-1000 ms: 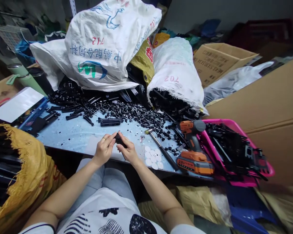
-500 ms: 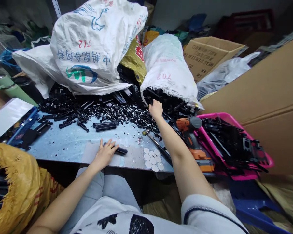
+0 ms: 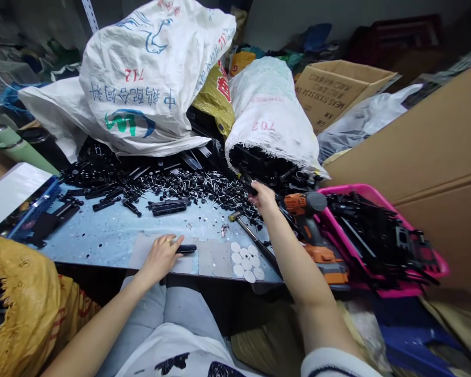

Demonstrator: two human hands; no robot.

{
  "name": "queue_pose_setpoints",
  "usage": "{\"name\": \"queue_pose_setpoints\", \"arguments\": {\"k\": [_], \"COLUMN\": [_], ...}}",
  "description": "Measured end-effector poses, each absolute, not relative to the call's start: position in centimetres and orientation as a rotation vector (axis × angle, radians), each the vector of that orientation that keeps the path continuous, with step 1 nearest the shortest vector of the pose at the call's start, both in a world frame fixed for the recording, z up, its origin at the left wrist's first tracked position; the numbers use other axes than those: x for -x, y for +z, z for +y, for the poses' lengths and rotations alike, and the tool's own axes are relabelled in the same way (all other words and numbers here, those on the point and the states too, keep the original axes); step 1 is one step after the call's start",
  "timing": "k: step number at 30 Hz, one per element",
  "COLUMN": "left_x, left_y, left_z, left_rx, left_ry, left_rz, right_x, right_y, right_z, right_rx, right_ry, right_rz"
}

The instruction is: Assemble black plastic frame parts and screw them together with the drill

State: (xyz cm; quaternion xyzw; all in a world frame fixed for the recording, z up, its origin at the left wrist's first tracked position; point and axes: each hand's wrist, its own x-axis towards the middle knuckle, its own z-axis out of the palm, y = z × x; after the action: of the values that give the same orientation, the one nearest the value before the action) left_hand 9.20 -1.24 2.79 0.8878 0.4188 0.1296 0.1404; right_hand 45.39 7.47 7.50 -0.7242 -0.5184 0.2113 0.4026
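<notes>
My left hand [image 3: 163,257] rests at the table's near edge, its fingers closed around one end of a long black plastic part [image 3: 187,249] that lies on a grey pad. My right hand [image 3: 264,199] is just in front of the mouth of a white woven sack [image 3: 272,112], fingers pinched on a dark plastic piece [image 3: 246,181]. That piece blends into the black parts behind it, so its full shape is hidden. A hammer [image 3: 255,238] lies below the right hand. Between the hands are several white round discs [image 3: 244,253].
Small black parts and pins [image 3: 196,186] are heaped across the back of the blue table [image 3: 113,230]. An orange cordless drill [image 3: 314,230] stands beside my right forearm, next to a pink basket [image 3: 339,230] of black parts. A yellow sack [image 3: 35,298] is at lower left.
My right hand has drawn back from the sack's mouth, toward me and slightly right, with a dark piece in it. My left hand has slid a little left along with the long part.
</notes>
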Motion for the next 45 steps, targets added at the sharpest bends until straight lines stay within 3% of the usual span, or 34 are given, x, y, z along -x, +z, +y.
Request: {"name": "queue_pose_setpoints", "arguments": {"k": [4,7,12,17,23,40,45], "left_x": [-12.8,-15.6,-14.8,-11.4,-11.2,-11.2,-12.7], "left_y": [3.9,4.4,4.0,4.0,3.2,2.0,3.1], "left_z": [-2.0,-2.7,-3.5,-2.0,0.2,-1.1,0.6], "left_rx": [-2.138,-1.836,-1.568,-2.129,-2.506,-2.582,-2.616], "left_ry": [0.742,0.844,0.662,0.551,0.066,0.311,0.286], "left_rz": [1.101,1.096,1.202,1.038,0.999,1.049,0.951], "right_x": [-37.5,-31.8,-32.1,-34.8,-33.8,-32.9,-35.7], "right_y": [4.6,3.2,5.1,5.3,3.8,7.4,5.6], "right_z": [-2.1,-7.2,-9.5,-7.8,-7.0,-7.1,-5.4], "right_rx": [1.604,1.501,1.597,1.443,1.678,1.698,1.595], "right_ry": [0.932,1.027,0.375,0.309,0.358,0.070,0.155], "right_rz": [-1.316,-1.406,-2.055,-2.772,-2.786,-2.752,-2.795]}}
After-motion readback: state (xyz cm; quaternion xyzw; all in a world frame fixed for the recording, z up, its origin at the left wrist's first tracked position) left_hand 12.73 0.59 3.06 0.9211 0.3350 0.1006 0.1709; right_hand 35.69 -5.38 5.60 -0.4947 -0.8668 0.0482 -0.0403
